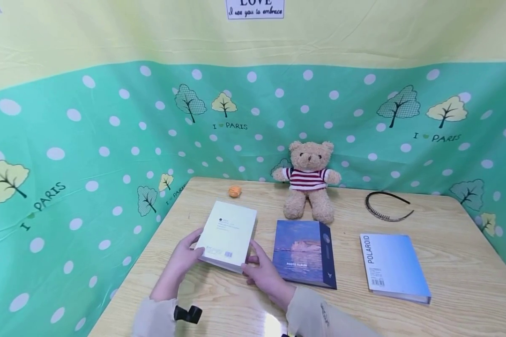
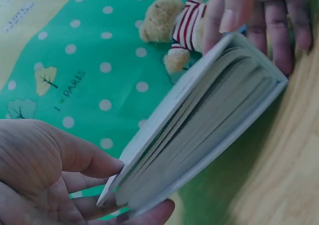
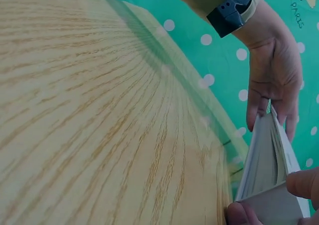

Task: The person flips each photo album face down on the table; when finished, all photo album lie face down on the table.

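Note:
A white photo album with small print and a barcode on its cover is held between both hands, tilted over the table's left half. My left hand grips its left edge, thumb on the cover and fingers beneath. At the lower right corner, my right hand pinches the album between thumb and fingers. In the left wrist view, the page edges of the white album show between its two covers. The right wrist view shows its spine side and slightly spread pages close to the right thumb.
Right of the hands lies a blue photo album, with a light-blue Polaroid album farther right. A teddy bear sits behind them against the curtain. A black headband and a small orange object lie toward the back.

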Motion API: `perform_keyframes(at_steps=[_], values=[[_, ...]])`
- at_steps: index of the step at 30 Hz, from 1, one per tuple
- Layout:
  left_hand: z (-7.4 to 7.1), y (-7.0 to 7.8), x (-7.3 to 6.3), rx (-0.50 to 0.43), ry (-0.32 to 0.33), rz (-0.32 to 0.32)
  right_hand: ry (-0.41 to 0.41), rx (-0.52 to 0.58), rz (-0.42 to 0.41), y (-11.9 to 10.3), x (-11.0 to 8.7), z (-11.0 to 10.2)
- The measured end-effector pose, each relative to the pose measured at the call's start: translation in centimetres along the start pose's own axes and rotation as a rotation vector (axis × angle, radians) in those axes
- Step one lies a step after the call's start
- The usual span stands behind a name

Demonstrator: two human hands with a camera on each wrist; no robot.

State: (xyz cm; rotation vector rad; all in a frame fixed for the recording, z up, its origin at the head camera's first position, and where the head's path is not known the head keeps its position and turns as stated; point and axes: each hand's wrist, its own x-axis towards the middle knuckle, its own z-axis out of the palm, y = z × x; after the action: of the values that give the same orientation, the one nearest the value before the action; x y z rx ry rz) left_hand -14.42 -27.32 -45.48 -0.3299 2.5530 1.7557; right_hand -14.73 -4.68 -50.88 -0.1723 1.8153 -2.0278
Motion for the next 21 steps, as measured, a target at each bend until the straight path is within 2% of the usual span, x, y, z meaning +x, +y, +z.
perform_keyframes(at_steps=[5,11,21], values=[[0.5,-0.7,0.3,0.08,0.028,-0.044,0.008,-0.097,-0.041,-0.1,-0.1,0.3],[1.0,-1.7,0.5,0.147,0.033,-0.065,0.018,-0.302,-0.092,-0.2,-0.4,0.5],[1.2,-2.3,0.3,0.207,0.028,-0.082,0.002,-0.341,-0.095,-0.3,-0.6,0.4]])
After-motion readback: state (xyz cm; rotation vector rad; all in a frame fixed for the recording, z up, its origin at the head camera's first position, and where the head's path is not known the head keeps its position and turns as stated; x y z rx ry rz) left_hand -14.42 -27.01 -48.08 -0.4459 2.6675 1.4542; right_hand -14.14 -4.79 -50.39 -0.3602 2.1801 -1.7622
